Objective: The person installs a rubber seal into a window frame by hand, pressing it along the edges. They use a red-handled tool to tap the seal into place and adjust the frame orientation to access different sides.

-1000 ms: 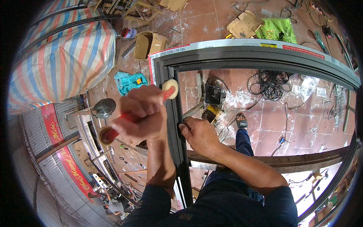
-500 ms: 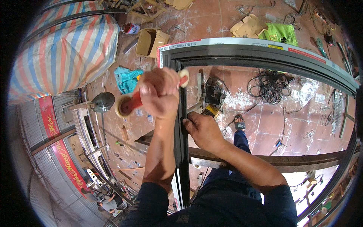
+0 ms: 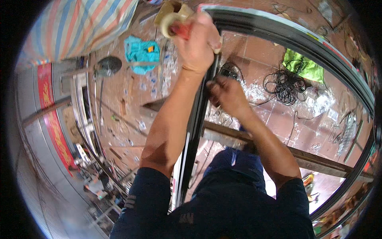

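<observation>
A red mallet point(image 3: 182, 30) with round, cream-coloured faces is gripped in my left hand point(image 3: 199, 48), over the upper part of the left bar of a dark metal frame point(image 3: 195, 123). One face sticks out to the left of my fist. The other shows at the frame's inner edge; any handle is hidden. My right hand point(image 3: 231, 95) is at the inner side of the same bar, a little below the mallet. Its fingers are curled together and partly blurred, and what they pinch cannot be made out.
A wooden beam point(image 3: 318, 164) crosses beneath the frame. Inside its opening, a coil of black cable point(image 3: 287, 85) lies on the tiled floor beside green sheeting point(image 3: 306, 67). To the left are a turquoise cloth point(image 3: 141, 53), a cardboard box point(image 3: 169, 8) and a large striped tarpaulin point(image 3: 75, 28).
My view has shifted, so the frame's corner sits higher and further right. Both hands appear further up along the bar. My right fingers have curled in from a thumb-on-frame pose.
</observation>
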{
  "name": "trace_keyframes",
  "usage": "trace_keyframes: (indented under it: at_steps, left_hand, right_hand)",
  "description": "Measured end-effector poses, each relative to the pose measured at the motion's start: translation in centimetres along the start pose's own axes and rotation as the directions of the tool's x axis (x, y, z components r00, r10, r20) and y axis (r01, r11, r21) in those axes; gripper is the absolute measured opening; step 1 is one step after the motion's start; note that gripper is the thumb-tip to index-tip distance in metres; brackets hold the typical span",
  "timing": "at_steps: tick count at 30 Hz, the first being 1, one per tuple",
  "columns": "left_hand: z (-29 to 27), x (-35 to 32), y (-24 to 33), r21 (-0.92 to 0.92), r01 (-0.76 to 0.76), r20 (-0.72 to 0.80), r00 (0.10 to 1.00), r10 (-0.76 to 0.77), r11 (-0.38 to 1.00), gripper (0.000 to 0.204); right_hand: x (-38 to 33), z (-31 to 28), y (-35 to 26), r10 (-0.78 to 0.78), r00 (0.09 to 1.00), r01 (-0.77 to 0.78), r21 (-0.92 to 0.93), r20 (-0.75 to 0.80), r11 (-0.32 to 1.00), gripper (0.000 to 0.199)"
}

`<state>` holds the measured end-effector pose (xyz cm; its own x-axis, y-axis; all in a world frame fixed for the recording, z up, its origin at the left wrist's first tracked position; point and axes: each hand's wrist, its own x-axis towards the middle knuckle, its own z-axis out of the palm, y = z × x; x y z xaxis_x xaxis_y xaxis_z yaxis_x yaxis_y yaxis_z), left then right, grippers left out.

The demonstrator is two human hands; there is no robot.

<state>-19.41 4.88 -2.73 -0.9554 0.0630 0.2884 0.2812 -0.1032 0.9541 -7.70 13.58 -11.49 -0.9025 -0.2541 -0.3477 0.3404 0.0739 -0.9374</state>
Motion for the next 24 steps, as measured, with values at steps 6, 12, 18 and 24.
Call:
trace_keyframes:
  at_steps: [6,12,18,24]
  left_hand:
    - [-4.0,-11.4,3.3,-0.070,0.049,-0.052,0.997,-0.053,0.996,0.044]
    - [-6.6,-25.8,12.6,-0.168,0.082,-0.187,0.976,-0.114,0.982,0.040]
    - [-11.1,-45.2,22.3,-0.063,0.379,-0.363,0.853,-0.375,0.923,0.041]
    - [-10.6,-62.1,25.3,-0.268,0.398,-0.646,0.602,-0.470,0.878,0.033]
  right_hand:
    - [2.7,-4.8,1.5,-0.674,0.493,0.832,-0.072,0.550,0.549,0.022]
    - [0.2,-2.3,0.1,-0.276,0.959,0.261,-0.181,-0.060,0.948,0.038]
    - [-3.5,3.3,-0.1,-0.539,0.841,0.323,-0.759,-0.043,0.565,0.061]
    - [-12.3,9.4,1.6,-0.544,0.830,0.234,-0.961,0.120,0.145,0.063]
